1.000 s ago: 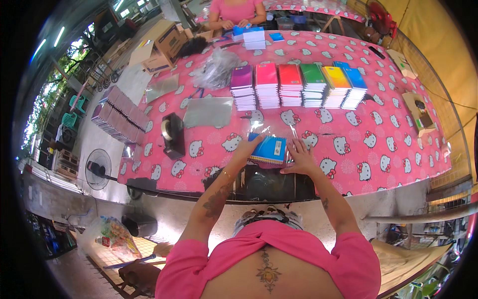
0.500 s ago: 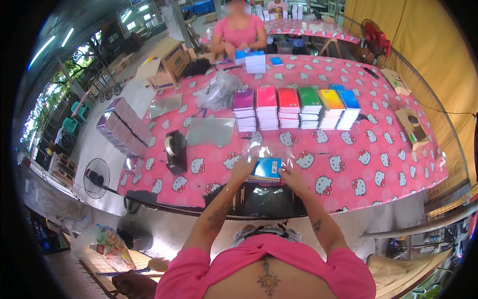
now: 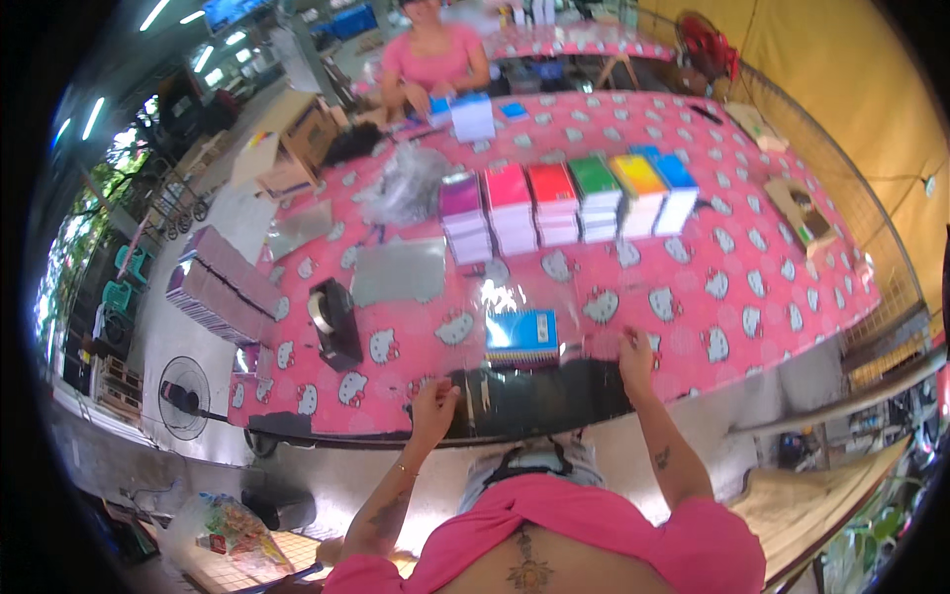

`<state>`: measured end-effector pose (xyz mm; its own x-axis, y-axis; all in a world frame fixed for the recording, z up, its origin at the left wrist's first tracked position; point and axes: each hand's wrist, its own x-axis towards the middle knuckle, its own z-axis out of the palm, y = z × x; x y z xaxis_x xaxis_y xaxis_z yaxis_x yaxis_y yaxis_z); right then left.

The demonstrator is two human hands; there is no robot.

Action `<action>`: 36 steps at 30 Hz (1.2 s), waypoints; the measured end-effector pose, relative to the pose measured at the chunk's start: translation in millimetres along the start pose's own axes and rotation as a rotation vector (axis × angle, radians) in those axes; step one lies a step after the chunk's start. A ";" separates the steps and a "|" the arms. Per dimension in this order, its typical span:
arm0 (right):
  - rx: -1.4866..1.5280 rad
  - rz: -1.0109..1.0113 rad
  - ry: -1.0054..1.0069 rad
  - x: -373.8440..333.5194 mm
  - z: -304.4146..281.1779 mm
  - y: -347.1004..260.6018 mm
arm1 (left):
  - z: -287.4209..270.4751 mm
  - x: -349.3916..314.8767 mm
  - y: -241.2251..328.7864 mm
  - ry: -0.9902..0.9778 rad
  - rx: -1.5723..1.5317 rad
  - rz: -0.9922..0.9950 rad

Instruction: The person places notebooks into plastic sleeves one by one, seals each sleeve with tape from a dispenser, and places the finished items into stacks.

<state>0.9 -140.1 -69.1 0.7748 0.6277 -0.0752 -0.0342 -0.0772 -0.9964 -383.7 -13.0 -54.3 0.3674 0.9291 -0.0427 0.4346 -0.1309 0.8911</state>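
A blue spiral notebook [image 3: 522, 332] lies near the front edge of the table, its wire binding toward me. It rests on a clear plastic sheet [image 3: 529, 292] that shines behind it. To the left of the notebook, my left hand [image 3: 435, 408] is at the dark table edge with its fingers curled together; whatever they may pinch is too small to make out. My right hand [image 3: 636, 358] is to the right, apart from the notebook, its fingers loosely parted. Neither hand touches the notebook.
Beyond the notebook stands a row of coloured notebook stacks [image 3: 579, 203]. At left are a black tape dispenser [image 3: 336, 327], a pile of clear sheets [image 3: 399, 272], crumpled plastic [image 3: 406, 183] and tall purple notebook stacks [image 3: 223, 282]. A co-worker [image 3: 435, 64] handles notebooks across the table.
Both hands have let go of the notebook and moved apart, the left toward the near left and the right outward. The notebook now lies on the plastic. The view has shifted slightly.
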 end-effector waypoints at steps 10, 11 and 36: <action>-0.954 -0.621 -0.450 -97.1 16.9 -21.1 | -2.7 -22.7 15.0 0.111 0.619 0.565; -0.946 -0.635 -0.450 -97.7 17.5 -22.3 | -4.2 -22.1 10.5 0.108 0.604 0.570; -0.967 -0.788 -0.382 -93.1 133.0 -65.5 | 7.7 131.3 18.3 -0.291 0.040 -0.051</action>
<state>-152.9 -90.4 -2.0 0.1455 0.9264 0.3473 0.9333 -0.0120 -0.3588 -321.2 103.9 -47.1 0.5626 0.7970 -0.2197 0.4886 -0.1061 0.8661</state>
